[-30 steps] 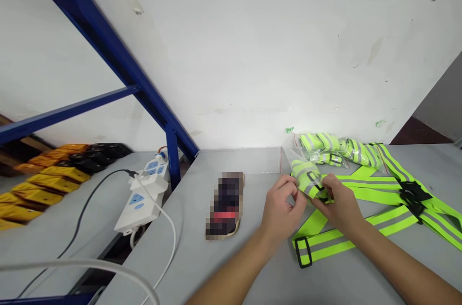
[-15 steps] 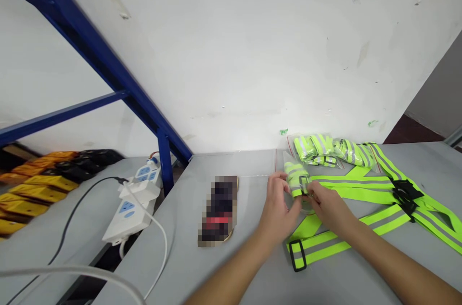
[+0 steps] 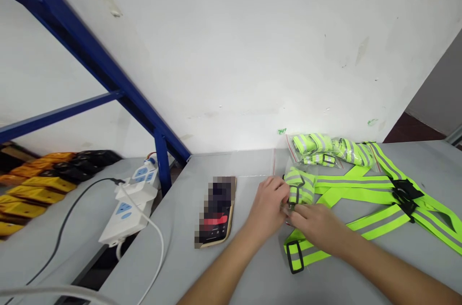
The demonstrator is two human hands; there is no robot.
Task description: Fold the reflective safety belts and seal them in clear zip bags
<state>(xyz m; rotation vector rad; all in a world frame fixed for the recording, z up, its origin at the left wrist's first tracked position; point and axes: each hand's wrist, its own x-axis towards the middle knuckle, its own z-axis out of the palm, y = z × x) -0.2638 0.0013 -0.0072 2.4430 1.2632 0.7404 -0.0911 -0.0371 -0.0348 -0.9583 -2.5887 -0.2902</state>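
A clear zip bag (image 3: 309,170) holds a rolled neon-yellow reflective strap (image 3: 302,189) with a black buckle. My left hand (image 3: 270,203) is closed on the near left edge of this bag. Fingers of my right hand (image 3: 314,224) pinch its near edge close beside the left fingertips. Part of the bag's mouth is hidden by my fingers. Right of my hands a reflective harness (image 3: 375,184) lies spread out, with a black centre piece (image 3: 406,194) and a black slider buckle (image 3: 295,257). Two packed bags of rolled straps (image 3: 314,146) lie behind, against the wall.
A phone (image 3: 216,233), partly blurred out, lies on the grey table (image 3: 180,257) left of my hands. A flat clear bag (image 3: 249,163) is behind it. Further left are a white power strip (image 3: 126,218) with cables, a blue metal frame (image 3: 162,156) and yellow packets (image 3: 39,189).
The rolled strap sits deeper and wider in the bag, nearer to me. Both hands have shifted from the strap's sides down to the bag's near edge.
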